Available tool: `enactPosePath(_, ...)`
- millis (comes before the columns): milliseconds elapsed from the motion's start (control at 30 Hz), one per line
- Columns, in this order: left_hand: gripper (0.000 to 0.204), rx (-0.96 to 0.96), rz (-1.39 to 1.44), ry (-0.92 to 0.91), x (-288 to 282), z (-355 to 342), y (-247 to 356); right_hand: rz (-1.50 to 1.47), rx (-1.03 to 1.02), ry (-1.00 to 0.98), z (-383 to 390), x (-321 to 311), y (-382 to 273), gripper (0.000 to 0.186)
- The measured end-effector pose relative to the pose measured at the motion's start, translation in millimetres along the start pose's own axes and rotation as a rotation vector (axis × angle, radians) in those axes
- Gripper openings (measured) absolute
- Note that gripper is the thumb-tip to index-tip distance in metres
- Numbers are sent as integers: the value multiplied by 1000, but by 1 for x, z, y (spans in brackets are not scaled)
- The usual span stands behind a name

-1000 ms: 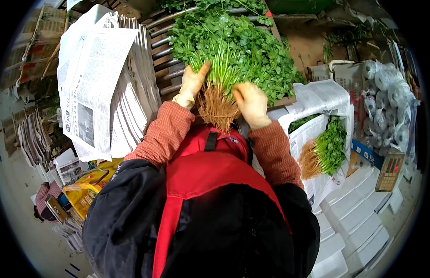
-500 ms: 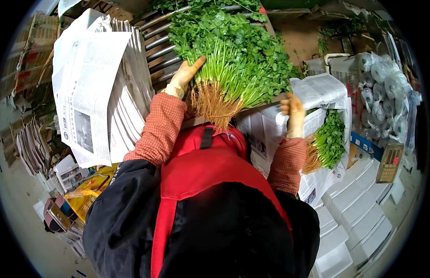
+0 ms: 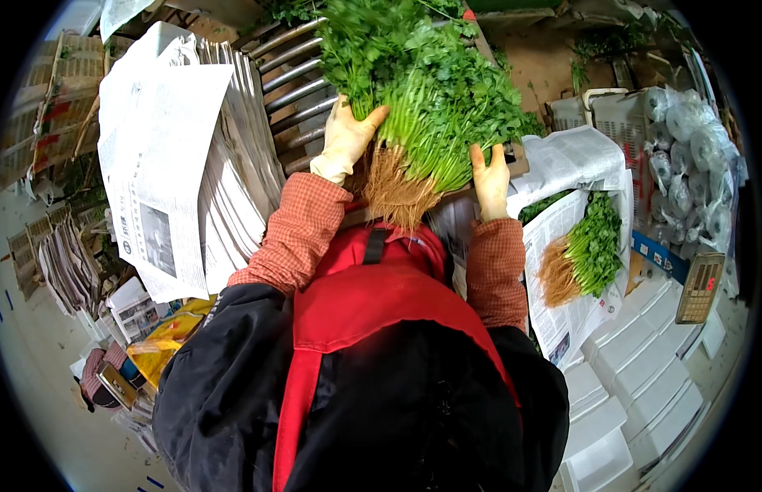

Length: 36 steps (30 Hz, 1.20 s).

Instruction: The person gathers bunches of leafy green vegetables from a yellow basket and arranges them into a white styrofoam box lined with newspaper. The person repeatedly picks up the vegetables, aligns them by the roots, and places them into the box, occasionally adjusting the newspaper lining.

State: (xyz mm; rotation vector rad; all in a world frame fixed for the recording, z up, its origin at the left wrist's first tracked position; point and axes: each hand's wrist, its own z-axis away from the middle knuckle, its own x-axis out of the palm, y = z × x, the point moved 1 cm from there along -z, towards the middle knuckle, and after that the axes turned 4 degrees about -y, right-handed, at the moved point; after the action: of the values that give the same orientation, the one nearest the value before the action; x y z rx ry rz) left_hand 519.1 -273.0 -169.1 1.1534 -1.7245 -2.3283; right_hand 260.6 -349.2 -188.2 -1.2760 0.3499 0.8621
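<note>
A big pile of leafy greens point(image 3: 434, 107) with brown roots toward me lies on a rack of metal bars point(image 3: 295, 80). My left hand point(image 3: 348, 139), in a pale glove, grips stems at the pile's left side. Its thumb points right across the stems, while the other fingers are partly hidden behind them. At the lower right edge of the pile is my right hand point(image 3: 492, 180), also gloved, with thumb and fingers apart against the outer stems and nothing held. A smaller rooted bunch point(image 3: 590, 250) rests on newspaper point(image 3: 553, 279) to the right.
A thick stack of newspapers point(image 3: 164, 164) stands at the left. Rolls of clear plastic bags point(image 3: 688, 164) hang at the far right above a scale display point(image 3: 701, 287). White foam boxes point(image 3: 635, 361) stand at the lower right, and a yellow bag point(image 3: 164, 340) at the lower left.
My right hand has moved left from above the newspaper to the pile's edge. My left hand has shifted slightly right, and the leaves at the pile's left have moved.
</note>
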Motion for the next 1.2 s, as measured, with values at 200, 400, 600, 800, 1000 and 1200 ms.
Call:
enactPosePath(200, 79, -177, -29, -251, -3, -16, -5, -235, 182, -72, -1, 9, -12, 90)
enactPosePath(400, 56, -62, 273, -354, 13, -33, -48, -143, 221, -285, -7, 10, -60, 104)
enactPosePath(600, 53, -226, 693, -388, 38, -22, -11, -702, 89, -195, -13, 24, -24, 108)
enactPosePath(800, 28, 10, 825, -663, 83, 48, 134, -905, -81, 260, 66, -76, 31, 105)
enactPosePath(1000, 77, 356, 61, -1054, 256, 51, 241, -990, 79, 731, 79, -161, 185, 115)
enactPosePath(1200, 91, 743, -448, -1197, 425, 118, 231, -608, 349, 913, 93, -143, 318, 87)
